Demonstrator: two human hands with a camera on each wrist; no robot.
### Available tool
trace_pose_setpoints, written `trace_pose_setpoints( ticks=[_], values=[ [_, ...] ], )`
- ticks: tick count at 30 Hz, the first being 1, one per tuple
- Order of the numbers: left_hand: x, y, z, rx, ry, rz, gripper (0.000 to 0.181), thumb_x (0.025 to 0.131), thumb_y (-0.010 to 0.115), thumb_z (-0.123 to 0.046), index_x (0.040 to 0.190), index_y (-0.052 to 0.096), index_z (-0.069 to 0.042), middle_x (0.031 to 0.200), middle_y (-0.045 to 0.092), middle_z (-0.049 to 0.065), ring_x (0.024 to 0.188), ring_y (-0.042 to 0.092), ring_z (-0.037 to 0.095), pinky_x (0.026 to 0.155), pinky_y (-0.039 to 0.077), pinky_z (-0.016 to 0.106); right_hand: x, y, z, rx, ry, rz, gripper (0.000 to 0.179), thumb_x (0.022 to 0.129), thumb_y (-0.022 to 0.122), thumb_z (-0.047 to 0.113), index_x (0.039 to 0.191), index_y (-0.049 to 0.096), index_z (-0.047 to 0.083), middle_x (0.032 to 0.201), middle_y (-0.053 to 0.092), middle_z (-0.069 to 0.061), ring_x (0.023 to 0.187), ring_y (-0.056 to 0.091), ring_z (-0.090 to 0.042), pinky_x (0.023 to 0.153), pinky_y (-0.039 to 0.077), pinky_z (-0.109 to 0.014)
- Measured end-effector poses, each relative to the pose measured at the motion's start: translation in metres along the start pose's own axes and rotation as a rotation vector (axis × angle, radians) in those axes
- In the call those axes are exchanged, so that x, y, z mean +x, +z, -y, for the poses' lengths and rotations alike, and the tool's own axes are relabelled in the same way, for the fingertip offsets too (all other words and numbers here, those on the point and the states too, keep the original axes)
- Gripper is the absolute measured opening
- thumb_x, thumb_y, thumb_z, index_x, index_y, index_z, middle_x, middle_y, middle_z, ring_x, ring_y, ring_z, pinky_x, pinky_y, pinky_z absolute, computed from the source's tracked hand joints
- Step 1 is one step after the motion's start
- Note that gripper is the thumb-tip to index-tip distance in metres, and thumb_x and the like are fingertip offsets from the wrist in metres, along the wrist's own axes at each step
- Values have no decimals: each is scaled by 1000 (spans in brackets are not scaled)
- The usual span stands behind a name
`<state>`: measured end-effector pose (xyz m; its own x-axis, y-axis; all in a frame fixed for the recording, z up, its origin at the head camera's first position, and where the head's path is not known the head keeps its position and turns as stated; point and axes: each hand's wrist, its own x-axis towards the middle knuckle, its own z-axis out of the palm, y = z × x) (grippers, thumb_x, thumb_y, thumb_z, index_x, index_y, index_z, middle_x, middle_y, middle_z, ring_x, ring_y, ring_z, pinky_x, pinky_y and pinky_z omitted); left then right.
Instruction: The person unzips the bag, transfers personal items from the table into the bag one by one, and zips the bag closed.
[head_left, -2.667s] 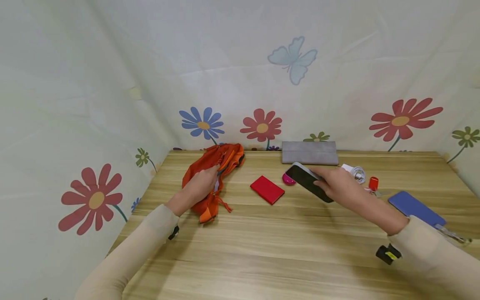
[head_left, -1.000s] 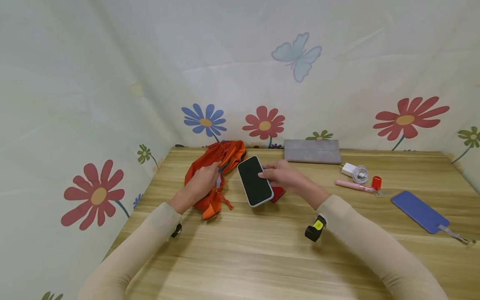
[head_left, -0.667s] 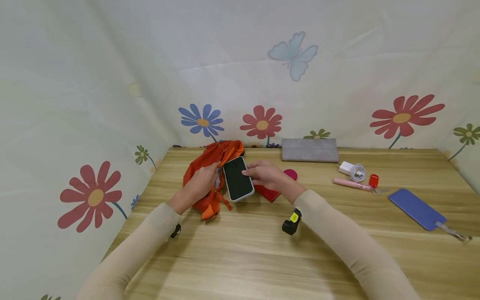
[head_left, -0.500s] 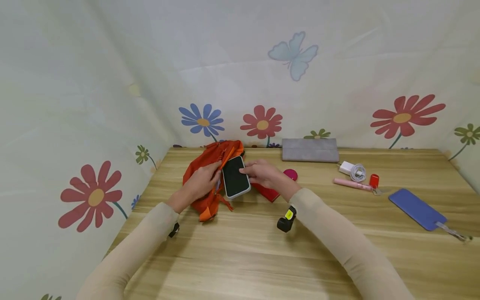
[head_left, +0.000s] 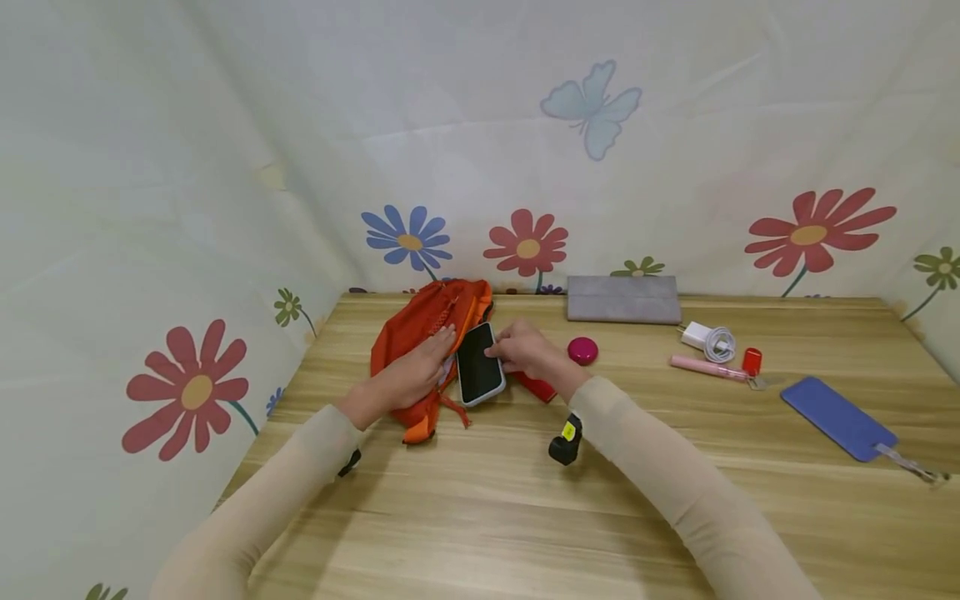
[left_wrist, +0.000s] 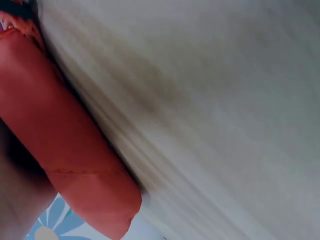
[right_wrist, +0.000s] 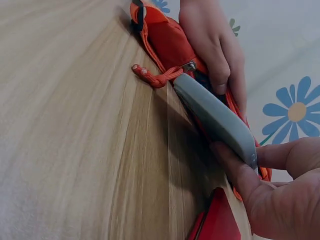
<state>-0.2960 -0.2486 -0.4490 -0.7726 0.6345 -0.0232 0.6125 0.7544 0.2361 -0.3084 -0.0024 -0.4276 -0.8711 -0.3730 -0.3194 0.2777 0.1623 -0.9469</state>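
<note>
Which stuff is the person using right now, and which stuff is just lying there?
Being used, it seems:
- phone, in the right grip
- bag, with the left grip on it

Just lying there:
- red booklet
- round pink case
- grey pouch
- charger and cable
- pink stick
- little red thing
- blue tag

Head: red booklet (head_left: pixel 537 387) partly behind right hand (head_left: pixel 525 350) | Left wrist: orange bag (left_wrist: pixel 60 115) cut by left edge; left hand (left_wrist: pixel 22 200) blurred, mostly outside
</note>
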Motion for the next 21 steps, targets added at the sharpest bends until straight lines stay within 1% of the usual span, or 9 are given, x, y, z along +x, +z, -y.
trace_pose_setpoints(
  ticks=[3, 5, 9, 12, 15, 17, 21],
  values=[
    [-1, 4, -2, 22, -2, -24, 62, 109, 43, -15, 161, 14, 4, 169, 14, 19, 155, 14, 35, 124, 18, 51, -2, 1, 0, -41, -7, -11, 37, 99, 61, 0, 133, 58, -15, 131, 62, -28, 117, 65, -37, 96, 54, -44],
    [-1, 5, -2, 16, -12, -50, 62, 108, 43, -15, 161, 16, 4, 168, 16, 18, 155, 15, 34, 124, 18, 51, -2, 1, 1, -28, -11, -9, 40, 100, 61, 3, 137, 56, -13, 133, 61, -27, 117, 65, -36, 97, 54, -44],
    [-1, 4, -2, -11, -30, -94, 59, 108, 40, -13, 160, 18, 4, 167, 19, 19, 155, 17, 34, 123, 20, 52, 1, 4, 2, 14, -13, 16, 48, 101, 62, 7, 144, 50, -9, 137, 60, -24, 114, 64, -29, 100, 52, -42],
    [-2, 1, -3, -28, -34, -116, 58, 107, 40, -11, 160, 20, 5, 167, 21, 20, 155, 18, 34, 123, 22, 53, 3, 6, 1, 15, -20, 17, 43, 101, 61, 4, 140, 53, -13, 134, 61, -27, 114, 65, -30, 99, 54, -42],
    [-2, -1, -3, -36, -28, -133, 58, 107, 42, -8, 159, 21, 5, 166, 21, 20, 154, 19, 35, 122, 22, 54, 5, 8, 0, -16, -19, -15, 34, 99, 60, -1, 130, 59, -15, 130, 63, -29, 115, 66, -34, 96, 55, -43],
    [-3, -2, -4, -50, -34, -144, 59, 106, 43, -7, 159, 21, 5, 166, 22, 20, 154, 19, 35, 122, 23, 54, 6, 9, -1, -33, -20, -26, 32, 99, 60, -2, 128, 61, -17, 129, 63, -29, 116, 66, -36, 95, 55, -43],
    [-3, -2, -5, -69, -46, -136, 58, 107, 41, -9, 160, 21, 4, 166, 22, 20, 154, 20, 35, 122, 22, 54, 7, 11, -1, -71, -30, -37, 32, 99, 61, -1, 128, 62, -15, 128, 64, -28, 112, 67, -32, 95, 56, -42]
  ],
)
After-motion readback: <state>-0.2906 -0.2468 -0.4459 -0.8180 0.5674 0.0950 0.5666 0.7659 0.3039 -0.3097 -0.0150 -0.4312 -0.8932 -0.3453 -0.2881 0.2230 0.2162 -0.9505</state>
